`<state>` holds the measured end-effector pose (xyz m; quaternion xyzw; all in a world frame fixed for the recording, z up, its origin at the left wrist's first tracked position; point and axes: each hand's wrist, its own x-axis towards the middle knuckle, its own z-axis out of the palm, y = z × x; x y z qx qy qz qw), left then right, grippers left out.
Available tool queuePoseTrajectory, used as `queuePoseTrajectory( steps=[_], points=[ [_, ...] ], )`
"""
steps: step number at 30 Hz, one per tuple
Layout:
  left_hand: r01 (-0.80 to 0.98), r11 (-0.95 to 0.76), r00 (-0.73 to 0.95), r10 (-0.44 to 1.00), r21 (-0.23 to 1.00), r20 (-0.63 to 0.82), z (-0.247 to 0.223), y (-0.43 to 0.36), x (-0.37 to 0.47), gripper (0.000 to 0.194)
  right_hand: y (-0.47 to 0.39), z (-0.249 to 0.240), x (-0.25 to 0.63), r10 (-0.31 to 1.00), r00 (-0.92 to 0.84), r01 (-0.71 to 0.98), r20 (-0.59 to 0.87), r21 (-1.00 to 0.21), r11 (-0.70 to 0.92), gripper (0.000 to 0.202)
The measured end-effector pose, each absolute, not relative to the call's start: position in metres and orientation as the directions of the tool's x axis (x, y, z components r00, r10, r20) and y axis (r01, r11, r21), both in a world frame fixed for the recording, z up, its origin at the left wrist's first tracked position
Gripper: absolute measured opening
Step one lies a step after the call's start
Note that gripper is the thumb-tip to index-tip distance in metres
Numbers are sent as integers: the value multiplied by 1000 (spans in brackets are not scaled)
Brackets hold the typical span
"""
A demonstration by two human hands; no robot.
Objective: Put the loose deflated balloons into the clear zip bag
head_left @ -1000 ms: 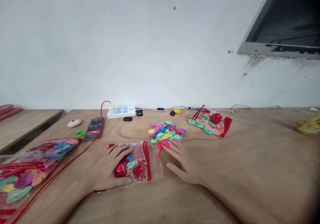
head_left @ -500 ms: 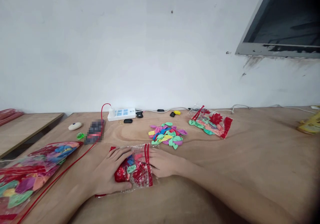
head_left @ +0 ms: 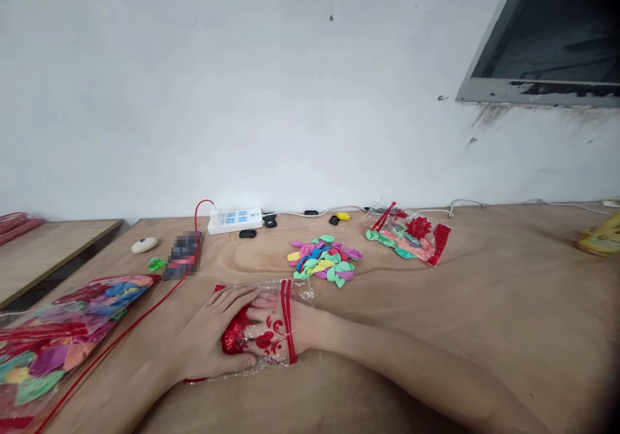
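Observation:
My left hand [head_left: 213, 330] lies over the closed end of a clear plastic bag with red printing [head_left: 287, 330], its fingers extended along the top and thumb spread below, pressing the bag onto the table. My right hand [head_left: 268, 327] has reached through the bag's mouth from the right and shows through the film. Its fingers point left, outstretched and slightly apart, with the tips partly under my left hand. Any balloons inside the bag are hidden beneath the hands. Beyond the bag is a loose pile of colourful balloons [head_left: 325, 261].
A large bag of balloons [head_left: 53, 350] lies at the left, beside a red cable [head_left: 121, 337]. A smaller balloon bag [head_left: 411, 234] lies at the back right. Along the wall are a power strip [head_left: 236, 220] and small black items. A phone [head_left: 183, 255] lies left of centre.
My right hand has slid further left, deeper into the bag, covering the blue and green balloons seen there before. My left hand stays in place.

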<state>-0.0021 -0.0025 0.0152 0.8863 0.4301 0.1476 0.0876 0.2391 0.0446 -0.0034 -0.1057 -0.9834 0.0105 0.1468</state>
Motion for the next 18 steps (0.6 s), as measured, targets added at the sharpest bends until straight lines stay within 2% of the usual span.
queuePoseTrajectory(
  steps=[2, 4, 9, 13, 18],
  points=[
    [741, -611, 589, 791, 277, 167, 17, -2, -2, 100, 43, 5, 259, 148, -937, 134, 317, -65, 989, 38],
    [742, -614, 593, 789, 269, 161, 18, -2, -2, 100, 41, 14, 283, 144, -929, 112, 340, -111, 987, 43],
    [730, -627, 605, 778, 271, 172, 18, -1, 0, 101, 43, 19, 358, 389, -845, 337, 368, -199, 920, 51],
    [735, -619, 604, 783, 276, 146, 17, 0, -1, 103, 54, 4, 421, 571, -658, 591, 491, -133, 795, 39],
    [731, -623, 603, 781, 280, 163, 16, 0, 0, 103, 61, -6, 458, 690, -604, 695, 399, -160, 701, 32]
  ],
)
